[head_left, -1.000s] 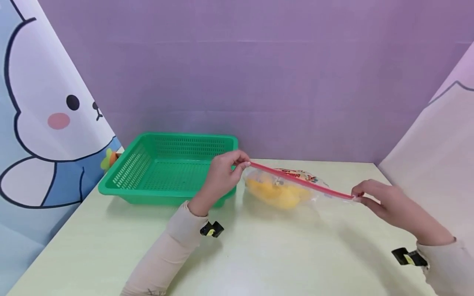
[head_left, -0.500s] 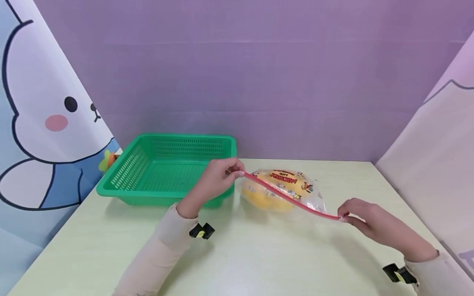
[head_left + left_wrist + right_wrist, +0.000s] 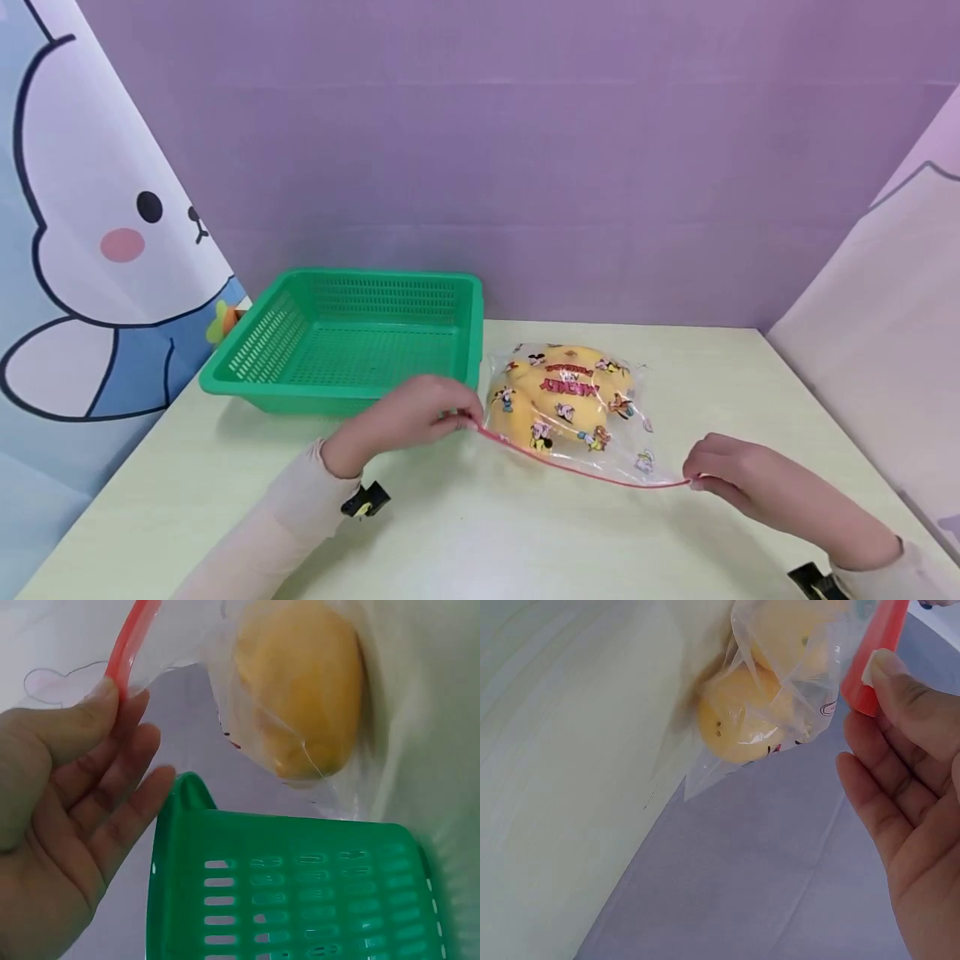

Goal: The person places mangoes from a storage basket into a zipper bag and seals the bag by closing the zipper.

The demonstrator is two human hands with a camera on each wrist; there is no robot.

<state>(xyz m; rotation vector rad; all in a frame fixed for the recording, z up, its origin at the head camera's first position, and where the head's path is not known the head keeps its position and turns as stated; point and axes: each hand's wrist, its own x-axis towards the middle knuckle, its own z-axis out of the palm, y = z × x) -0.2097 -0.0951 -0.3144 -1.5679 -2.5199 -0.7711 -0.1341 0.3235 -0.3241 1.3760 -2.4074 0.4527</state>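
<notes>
A clear zip bag (image 3: 633, 433) with cartoon prints and upside-down red lettering lies on the table, its red-edged mouth toward me. Several yellow, fruit-like things (image 3: 739, 716) fill it; one looks oblong (image 3: 311, 682) in the left wrist view. My left hand (image 3: 416, 412) pinches the left end of the red strip (image 3: 129, 652) between thumb and index finger, in front of the basket. At the strip's right end, the thumb and fingers of my right hand (image 3: 757, 487) pinch the other corner. Between the hands the strip sags slightly.
A green plastic basket (image 3: 337, 392) with slotted walls stands left of the bag, with nothing seen inside. Behind it on the left, a small orange and green thing (image 3: 221, 321) peeks out. A purple cloth wall (image 3: 525, 167) closes off the table's (image 3: 525, 550) back.
Both hands have come down and nearer to me, drawing the red strip along. The bag now lies flatter, its printed face showing. The basket has stayed put.
</notes>
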